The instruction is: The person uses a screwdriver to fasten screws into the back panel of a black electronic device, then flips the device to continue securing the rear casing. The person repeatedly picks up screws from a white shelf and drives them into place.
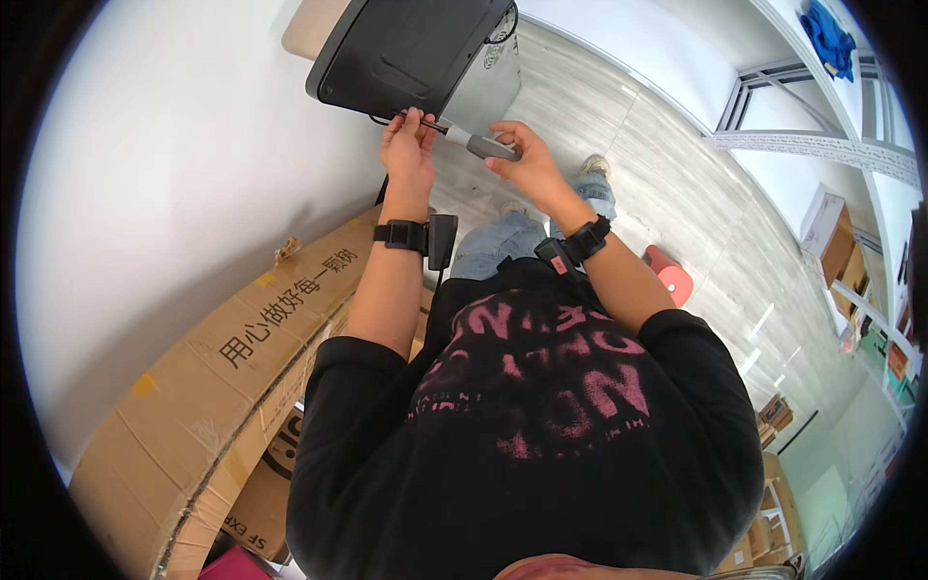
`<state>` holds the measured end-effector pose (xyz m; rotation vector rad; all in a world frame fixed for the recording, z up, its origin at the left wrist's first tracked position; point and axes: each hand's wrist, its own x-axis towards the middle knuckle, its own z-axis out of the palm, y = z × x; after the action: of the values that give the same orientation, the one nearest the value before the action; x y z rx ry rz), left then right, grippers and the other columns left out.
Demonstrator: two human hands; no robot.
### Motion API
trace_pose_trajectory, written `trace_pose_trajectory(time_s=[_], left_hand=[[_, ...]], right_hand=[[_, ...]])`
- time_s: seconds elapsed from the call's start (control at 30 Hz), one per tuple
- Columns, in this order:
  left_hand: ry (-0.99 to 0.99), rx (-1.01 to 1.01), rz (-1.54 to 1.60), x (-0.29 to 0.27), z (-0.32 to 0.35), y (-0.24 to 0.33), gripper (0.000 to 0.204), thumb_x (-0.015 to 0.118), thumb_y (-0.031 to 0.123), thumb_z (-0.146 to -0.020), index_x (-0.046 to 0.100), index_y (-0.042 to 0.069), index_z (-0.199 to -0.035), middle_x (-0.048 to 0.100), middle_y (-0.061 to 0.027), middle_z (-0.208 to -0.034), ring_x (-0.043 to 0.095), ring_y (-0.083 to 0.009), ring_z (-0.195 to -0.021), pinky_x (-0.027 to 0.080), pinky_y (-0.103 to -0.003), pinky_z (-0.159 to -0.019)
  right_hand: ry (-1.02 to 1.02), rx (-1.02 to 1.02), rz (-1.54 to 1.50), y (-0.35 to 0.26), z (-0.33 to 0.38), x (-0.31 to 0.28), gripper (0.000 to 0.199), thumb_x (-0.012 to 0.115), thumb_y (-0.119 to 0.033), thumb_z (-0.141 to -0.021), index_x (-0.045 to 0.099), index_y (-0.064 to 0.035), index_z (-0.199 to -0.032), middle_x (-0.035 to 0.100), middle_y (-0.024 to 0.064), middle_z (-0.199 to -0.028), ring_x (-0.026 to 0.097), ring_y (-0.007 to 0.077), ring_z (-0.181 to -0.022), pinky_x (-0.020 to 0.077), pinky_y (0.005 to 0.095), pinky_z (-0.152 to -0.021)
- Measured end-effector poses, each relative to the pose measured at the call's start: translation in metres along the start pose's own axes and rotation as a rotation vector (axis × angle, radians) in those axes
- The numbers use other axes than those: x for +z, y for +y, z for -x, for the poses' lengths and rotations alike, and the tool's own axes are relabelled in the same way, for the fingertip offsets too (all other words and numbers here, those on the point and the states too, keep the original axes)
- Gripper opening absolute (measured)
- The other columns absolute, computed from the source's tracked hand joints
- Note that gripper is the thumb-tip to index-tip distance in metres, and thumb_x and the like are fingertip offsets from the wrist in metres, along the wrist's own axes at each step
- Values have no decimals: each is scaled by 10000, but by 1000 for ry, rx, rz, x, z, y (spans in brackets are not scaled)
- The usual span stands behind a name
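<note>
A black, flat-topped casing (416, 53) with rounded corners stands at the top, its lower edge toward me. Just below that edge, my right hand (532, 169) is closed round the grey handle of a screwdriver (495, 149), whose dark shaft points left. The fingers of my left hand (408, 153) pinch together at the shaft's front end, close to the casing's edge. They cover the tip, so I cannot see whether it touches a screw. A thin black cable or loop shows beside the left fingertips.
Long cardboard boxes (232, 358) lie along the white wall at left. A pale grey box-like body (488, 82) stands beneath the casing. A red stool-like object (669, 275) is on the floor at right. White shelving (812, 145) lines the far right.
</note>
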<state>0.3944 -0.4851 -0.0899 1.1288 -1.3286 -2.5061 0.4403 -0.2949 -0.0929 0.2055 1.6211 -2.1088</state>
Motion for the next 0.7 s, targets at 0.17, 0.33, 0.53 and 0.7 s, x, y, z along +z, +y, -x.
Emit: trace_pose_trajectory(time_s=[0.17,0.33,0.53,0.7], left_hand=[[48,2,-23,-1,-3,0,178,640,49,-845,501,76,-954,606,-45,-841,622,-186,-744,522,-302,-663],[46,0,-21,-5,-4,-1,159,613,46,-861,511,78,-978,617,-54,-865,621,-188,-746,521,-307,-674],[40,-39,-7,0,0,2,132,591,69,-881,519,88,-989,620,-46,-868,617,-171,-743,519,-300,-682],[78,-69,-80,-2,-7,4,104,561,96,-907,526,105,-1005,619,-20,-849,608,-151,-721,513,-274,-631]], right_hand=[[50,-161,114,-3,3,9,413,654,2,-790,525,-53,-1178,530,42,-974,552,131,-843,498,293,-666],[-125,397,-482,-21,0,-3,400,660,-19,-793,530,-56,-1169,552,47,-1005,563,125,-817,486,265,-648],[75,-128,97,-2,-5,8,432,726,-44,-711,577,-38,-1117,592,56,-974,561,140,-764,471,271,-643],[108,-253,208,0,-4,10,433,683,-14,-761,539,-58,-1167,571,61,-1012,559,125,-780,476,273,-671]])
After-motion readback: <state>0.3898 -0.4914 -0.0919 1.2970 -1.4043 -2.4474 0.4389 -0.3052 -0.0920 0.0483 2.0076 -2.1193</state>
